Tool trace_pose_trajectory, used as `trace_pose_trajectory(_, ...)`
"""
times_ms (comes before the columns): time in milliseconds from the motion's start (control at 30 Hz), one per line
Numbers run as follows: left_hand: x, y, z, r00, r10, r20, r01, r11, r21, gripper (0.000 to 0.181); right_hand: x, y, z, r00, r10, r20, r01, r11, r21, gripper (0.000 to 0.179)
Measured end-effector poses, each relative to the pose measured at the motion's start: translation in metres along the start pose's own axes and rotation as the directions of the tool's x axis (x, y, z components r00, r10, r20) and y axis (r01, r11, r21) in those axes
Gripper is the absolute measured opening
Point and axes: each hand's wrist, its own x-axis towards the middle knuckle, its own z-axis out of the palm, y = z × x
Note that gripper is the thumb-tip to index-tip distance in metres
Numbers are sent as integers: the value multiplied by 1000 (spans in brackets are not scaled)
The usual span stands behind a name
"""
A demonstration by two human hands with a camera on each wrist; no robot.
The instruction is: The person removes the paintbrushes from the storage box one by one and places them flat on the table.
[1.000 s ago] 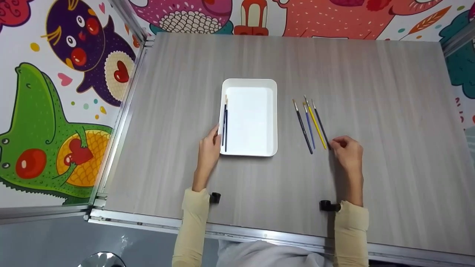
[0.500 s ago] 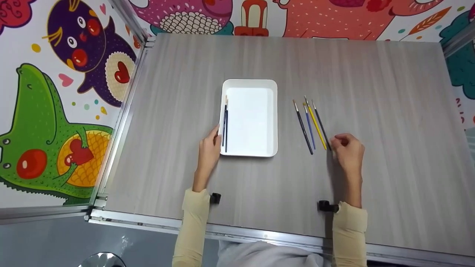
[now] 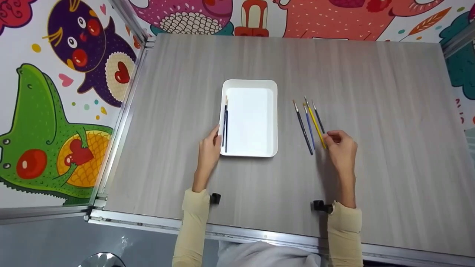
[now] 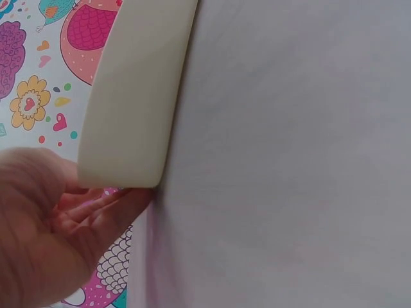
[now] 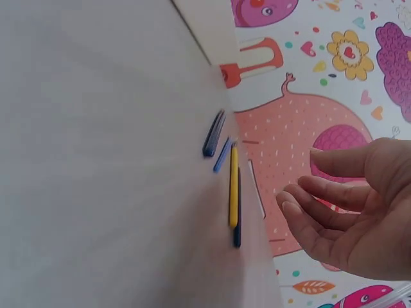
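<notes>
In the head view, a white tray has two slim dark paintbrushes along its left wall. My left hand grips the tray at its near left side; the left wrist view shows the fingers at its lower corner. To the tray's right lie a black paintbrush, a blue paintbrush, a yellow paintbrush and a dark slim paintbrush. Over that last one's handle end hovers my right hand. In the right wrist view its fingers bend loosely, thumb apart, holding nothing.
The grey wood-grain table has a metal frame edge along the front. Printed cartoon walls stand at the left, back and right. Black wrist mounts jut inward from both sleeves.
My right hand has shifted left and slightly away from me, and now covers the handle end of the rightmost paintbrush. Left hand, tray and paintbrushes stay where they were.
</notes>
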Motion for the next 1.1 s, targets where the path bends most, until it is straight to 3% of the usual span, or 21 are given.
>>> trace_pose_trajectory(267,-1,0,-1,1000,-8,-7,8,1000,6,39,-4,-21,13,995,-98,-20,100,992,78,19)
trace_pose_trajectory(567,-1,0,-1,1000,20,-13,-20,1000,4,38,-13,-47,37,977,-206,52,198,972,129,19)
trace_pose_trajectory(867,-1,-2,0,1000,12,-20,-12,1000,4,38,-23,-72,64,947,-301,111,286,949,133,17)
trace_pose_trajectory(1100,0,-1,1,1000,10,-18,-10,1000,1,37,-32,-85,89,906,-375,195,347,924,163,16)
